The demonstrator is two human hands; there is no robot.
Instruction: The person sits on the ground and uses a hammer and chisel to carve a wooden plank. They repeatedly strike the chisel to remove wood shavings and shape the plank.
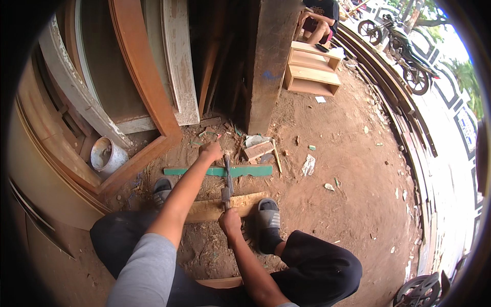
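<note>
My right hand (230, 222) is wrapped round a tool that looks like a hammer, its dark blocky head (225, 194) just beyond my fist. Past it runs a narrow dark metal bar (228, 174), which crosses over a green-painted board (204, 171) on the ground. My left hand (210, 151) is closed beside the bar's far end; what its fingers hold is hidden. Between my feet lies a rough pale wooden plank (204, 209), and my right sandal (268, 220) rests at its right end.
Wooden door and window frames (140, 71) lean at the left, near a stained white bucket (108, 156). A thick post (271, 66) stands ahead. Wood offcuts (259, 150) lie before it. Farther off are a wooden box (313, 77), a seated person, stacked planks (404, 102) and a motorcycle (401, 46).
</note>
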